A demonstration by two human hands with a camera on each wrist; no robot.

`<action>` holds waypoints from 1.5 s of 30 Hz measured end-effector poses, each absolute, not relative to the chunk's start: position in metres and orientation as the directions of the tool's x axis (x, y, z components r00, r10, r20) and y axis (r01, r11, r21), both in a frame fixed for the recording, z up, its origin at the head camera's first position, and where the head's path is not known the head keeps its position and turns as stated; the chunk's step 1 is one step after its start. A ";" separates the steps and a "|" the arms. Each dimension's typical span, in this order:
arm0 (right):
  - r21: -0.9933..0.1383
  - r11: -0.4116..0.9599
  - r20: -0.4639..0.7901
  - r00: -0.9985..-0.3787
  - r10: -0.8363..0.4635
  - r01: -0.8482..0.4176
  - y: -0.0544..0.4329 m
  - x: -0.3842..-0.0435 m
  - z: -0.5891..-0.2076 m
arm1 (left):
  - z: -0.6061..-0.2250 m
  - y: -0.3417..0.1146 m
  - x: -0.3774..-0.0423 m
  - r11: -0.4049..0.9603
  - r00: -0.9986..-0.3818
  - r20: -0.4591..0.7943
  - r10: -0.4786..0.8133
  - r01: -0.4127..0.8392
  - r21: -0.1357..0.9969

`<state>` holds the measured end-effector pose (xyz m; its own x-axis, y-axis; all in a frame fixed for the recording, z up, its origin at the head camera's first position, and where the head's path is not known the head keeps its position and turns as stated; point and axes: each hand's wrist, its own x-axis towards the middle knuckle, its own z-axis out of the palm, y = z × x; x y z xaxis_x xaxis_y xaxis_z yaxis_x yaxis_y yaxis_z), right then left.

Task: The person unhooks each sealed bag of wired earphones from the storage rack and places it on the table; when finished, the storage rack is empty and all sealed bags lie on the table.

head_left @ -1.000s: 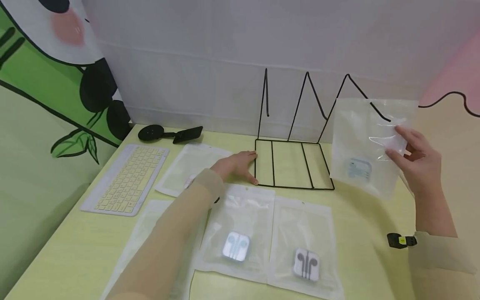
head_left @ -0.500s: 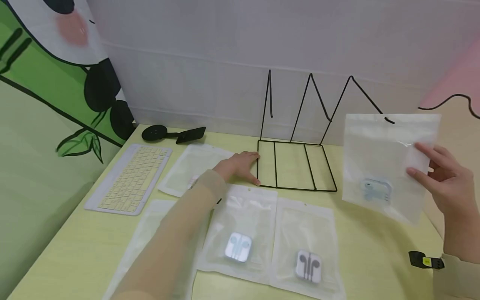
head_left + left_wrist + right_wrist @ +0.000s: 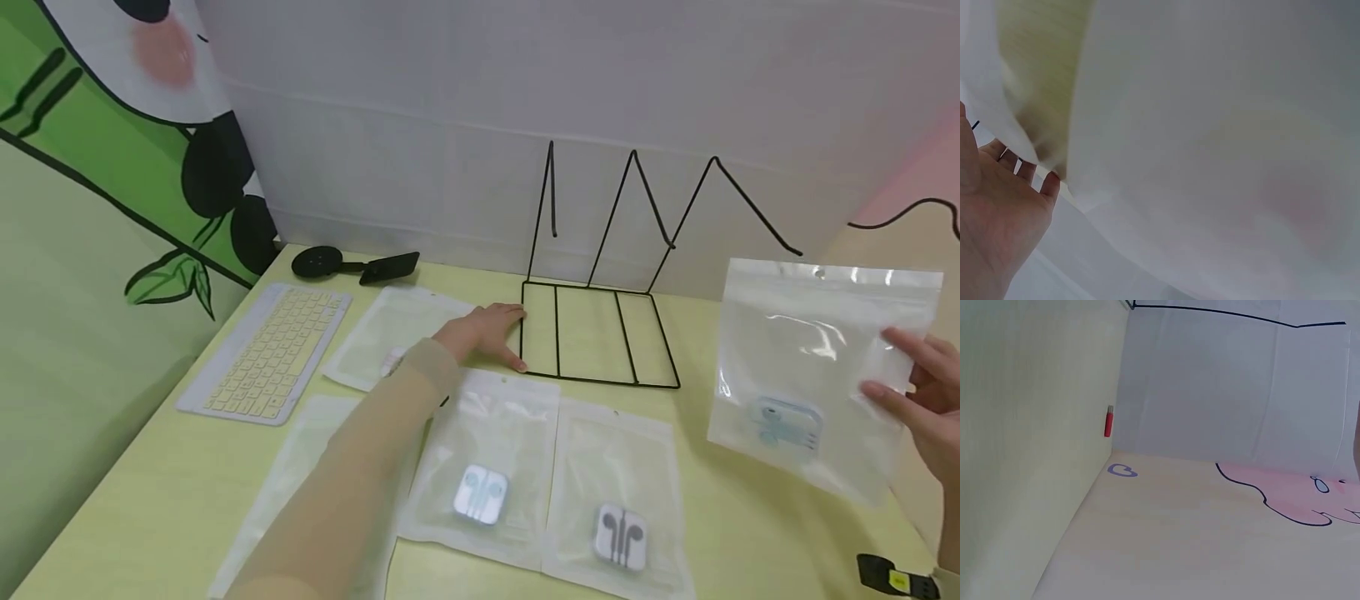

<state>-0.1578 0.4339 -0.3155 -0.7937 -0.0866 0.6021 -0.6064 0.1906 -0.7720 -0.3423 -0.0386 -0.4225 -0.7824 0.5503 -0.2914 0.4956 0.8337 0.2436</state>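
Observation:
On the right of the head view my right hand (image 3: 930,400) pinches the side of a clear zip bag (image 3: 810,342) between thumb and fingers. A light-blue earphone case (image 3: 787,427) shows inside, low in the bag. The bag hangs in the air, below and right of the prong tip of a black wire rack (image 3: 592,377), apart from it. My left hand (image 3: 487,332) touches the rack's left side, fingers extended and thumb at its front corner. In the left wrist view the left hand (image 3: 1007,206) appears at the edge, beside a pale, blurred bag sheet (image 3: 1147,125).
Flat bags with earphone cases, one blue-and-white (image 3: 481,495) and one grey-and-white (image 3: 620,536), lie in front. More bags (image 3: 390,329) lie left. A white keyboard (image 3: 270,354) and black folding object (image 3: 352,265) sit farther left. The right wrist view shows a small red item (image 3: 1109,422).
My right hand has drawn the bag off the rack's right prong, moving right and down toward me. The left hand has stayed at the rack. The view has shifted slightly.

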 end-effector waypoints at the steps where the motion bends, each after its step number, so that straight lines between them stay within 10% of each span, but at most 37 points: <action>1: -0.764 0.288 0.581 -0.810 -0.079 -0.577 0.437 -0.155 -0.317 | -0.422 -0.038 -0.342 0.833 -0.782 -0.292 0.551 0.497 0.244; 6: -0.753 0.439 0.499 -0.860 -0.105 -0.491 0.453 -0.143 -0.328 | -0.421 -0.036 -0.340 0.831 -0.778 -0.295 0.555 0.499 0.246; 16: -0.908 0.017 0.391 -0.860 -0.327 -0.419 0.467 -0.133 -0.355 | -0.419 -0.033 -0.338 0.839 -0.778 -0.317 0.543 0.491 0.233; 30: -0.897 0.428 0.003 -0.969 -0.245 -0.111 0.484 -0.117 -0.390 | -0.416 -0.032 -0.336 0.843 -0.784 -0.313 0.536 0.479 0.245; 45: -0.702 0.693 -0.106 -0.939 -0.326 -0.161 0.496 -0.130 -0.410 | -0.420 -0.038 -0.341 0.845 -0.782 -0.324 0.533 0.473 0.249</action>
<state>-0.1302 0.4963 -0.4104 -0.9392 -0.3264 -0.1063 -0.1615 0.6934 -0.7022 -0.3405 -0.0375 -0.4205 -0.7819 0.5327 -0.3239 0.4727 0.8453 0.2492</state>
